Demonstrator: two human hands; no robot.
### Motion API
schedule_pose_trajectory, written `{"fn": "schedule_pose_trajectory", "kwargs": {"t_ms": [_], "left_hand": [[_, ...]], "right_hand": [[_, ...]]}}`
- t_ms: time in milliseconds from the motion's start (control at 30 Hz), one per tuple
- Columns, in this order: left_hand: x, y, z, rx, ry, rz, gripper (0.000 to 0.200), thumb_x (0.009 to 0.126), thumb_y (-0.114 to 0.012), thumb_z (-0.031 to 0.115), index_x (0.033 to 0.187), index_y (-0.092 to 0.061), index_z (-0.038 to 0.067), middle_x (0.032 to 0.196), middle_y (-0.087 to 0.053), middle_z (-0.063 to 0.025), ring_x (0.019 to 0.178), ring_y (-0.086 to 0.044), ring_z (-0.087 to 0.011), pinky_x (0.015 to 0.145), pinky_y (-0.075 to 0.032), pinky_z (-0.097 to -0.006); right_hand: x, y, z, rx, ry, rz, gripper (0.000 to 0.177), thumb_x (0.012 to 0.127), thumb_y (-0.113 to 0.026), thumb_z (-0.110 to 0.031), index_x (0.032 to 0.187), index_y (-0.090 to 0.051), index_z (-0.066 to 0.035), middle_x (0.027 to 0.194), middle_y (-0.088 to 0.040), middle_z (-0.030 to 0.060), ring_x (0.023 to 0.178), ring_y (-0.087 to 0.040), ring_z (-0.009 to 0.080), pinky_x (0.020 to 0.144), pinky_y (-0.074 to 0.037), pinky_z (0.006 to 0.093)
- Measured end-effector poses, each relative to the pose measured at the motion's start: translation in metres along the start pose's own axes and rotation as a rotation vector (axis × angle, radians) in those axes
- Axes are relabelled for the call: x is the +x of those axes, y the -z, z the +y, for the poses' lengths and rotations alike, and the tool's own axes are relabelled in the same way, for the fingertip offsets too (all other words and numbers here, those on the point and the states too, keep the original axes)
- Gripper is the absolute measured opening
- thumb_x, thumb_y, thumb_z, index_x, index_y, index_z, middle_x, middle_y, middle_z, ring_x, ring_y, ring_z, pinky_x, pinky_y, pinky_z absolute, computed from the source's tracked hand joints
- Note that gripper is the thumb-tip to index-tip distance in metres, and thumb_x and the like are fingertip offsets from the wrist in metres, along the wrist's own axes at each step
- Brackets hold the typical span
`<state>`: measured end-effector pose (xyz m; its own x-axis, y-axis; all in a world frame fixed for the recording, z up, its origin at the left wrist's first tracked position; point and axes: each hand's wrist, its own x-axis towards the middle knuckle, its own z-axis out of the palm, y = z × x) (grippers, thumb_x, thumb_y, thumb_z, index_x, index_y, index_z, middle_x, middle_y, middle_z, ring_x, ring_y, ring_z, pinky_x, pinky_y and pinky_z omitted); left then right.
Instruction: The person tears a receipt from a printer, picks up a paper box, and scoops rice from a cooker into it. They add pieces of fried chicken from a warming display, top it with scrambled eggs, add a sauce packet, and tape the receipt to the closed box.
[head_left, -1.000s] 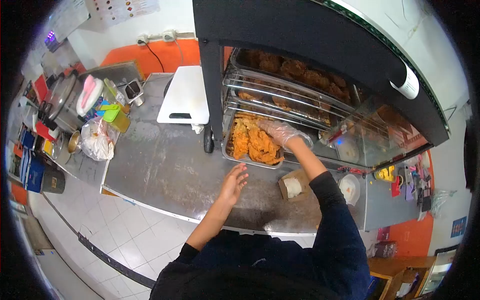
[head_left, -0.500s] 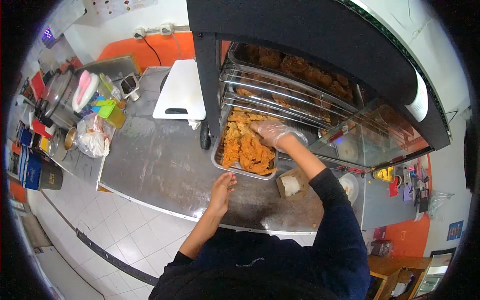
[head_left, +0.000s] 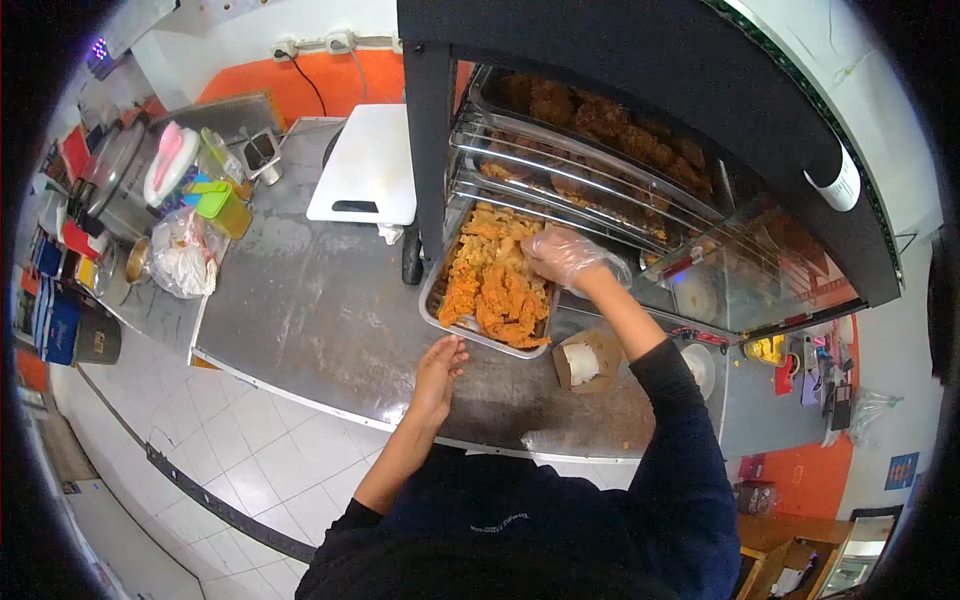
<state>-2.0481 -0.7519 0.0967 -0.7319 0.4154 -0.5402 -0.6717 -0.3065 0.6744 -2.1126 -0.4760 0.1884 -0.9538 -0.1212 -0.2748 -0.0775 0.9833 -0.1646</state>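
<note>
A metal tray (head_left: 437, 300) of orange-brown fried pieces (head_left: 507, 303) juts out of the lowest level of the warming cabinet. My right hand (head_left: 562, 256), in a clear plastic glove, is over the tray's right side at the pieces, fingers bent together; what they hold is hidden. Bare, my left hand (head_left: 438, 375) is just below the tray's near left corner, its fingers curled loosely above the counter, with no object visible in them. An open cardboard box (head_left: 588, 361) with something white inside stands right of the tray's near end.
The black cabinet (head_left: 427, 150) holds more trays of fried food, with its glass door (head_left: 740, 285) at the right. On the counter's left are a white cutting board (head_left: 368, 165), a plastic bag (head_left: 185, 265) and a green container (head_left: 222, 212). A white bowl (head_left: 699, 368) is at the right.
My right hand has shifted slightly right across the pieces. My left hand has moved only a little. The whole view has shifted slightly.
</note>
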Motion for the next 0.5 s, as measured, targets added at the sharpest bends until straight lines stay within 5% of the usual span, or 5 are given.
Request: {"fn": "schedule_pose_trajectory", "kwargs": {"t_ms": [100,167,200,300,500], "left_hand": [[-0.002,0.0,0.0,-0.002,0.002,0.001,0.018,0.091,-0.057,0.026,0.101,-0.06,0.011,0.092,-0.059,0.0026,0.085,-0.056,-0.0091,0.071,-0.038,-0.0245],[-0.002,-0.001,0.001,0.003,0.006,-0.007,0.018,0.09,-0.058,0.028,0.1,-0.06,0.013,0.092,-0.059,0.003,0.084,-0.055,-0.0085,0.072,-0.036,-0.0241],[-0.001,-0.001,0.002,0.008,0.019,0.001,0.018,0.09,-0.058,0.027,0.1,-0.06,0.013,0.092,-0.059,0.0029,0.084,-0.055,-0.0084,0.073,-0.037,-0.0242],[0.0,-0.001,0.0,0.007,0.031,0.004,0.018,0.09,-0.058,0.027,0.101,-0.06,0.012,0.092,-0.06,0.0028,0.085,-0.055,-0.0083,0.073,-0.037,-0.0244],[-0.001,-0.003,0.0,-0.006,0.027,0.022,0.018,0.09,-0.058,0.025,0.101,-0.06,0.011,0.092,-0.06,0.0022,0.085,-0.055,-0.0083,0.073,-0.037,-0.0243]], "right_hand": [[0.0,-0.006,0.0,0.049,0.013,0.049,0.046,0.079,-0.063,-0.018,0.119,-0.042,-0.015,0.093,-0.061,0.0176,0.093,-0.059,0.0368,0.076,-0.047,0.046],[0.004,-0.015,-0.002,0.125,0.284,0.214,0.052,0.075,-0.066,-0.009,0.121,-0.043,-0.017,0.097,-0.061,0.0163,0.093,-0.06,0.0364,0.078,-0.047,0.0453],[0.007,-0.018,-0.003,0.071,0.169,0.024,0.054,0.072,-0.067,-0.004,0.118,-0.044,-0.017,0.097,-0.06,0.016,0.092,-0.06,0.0365,0.077,-0.048,0.0458],[0.012,-0.005,-0.02,-0.111,0.071,-0.125,0.051,0.071,-0.067,-0.005,0.116,-0.044,-0.017,0.092,-0.06,0.016,0.089,-0.06,0.0362,0.073,-0.049,0.0456],[0.017,-0.015,-0.011,-0.095,0.162,-0.135,0.051,0.07,-0.065,-0.003,0.115,-0.047,-0.019,0.09,-0.059,0.0152,0.088,-0.06,0.0354,0.07,-0.049,0.0444]]}}
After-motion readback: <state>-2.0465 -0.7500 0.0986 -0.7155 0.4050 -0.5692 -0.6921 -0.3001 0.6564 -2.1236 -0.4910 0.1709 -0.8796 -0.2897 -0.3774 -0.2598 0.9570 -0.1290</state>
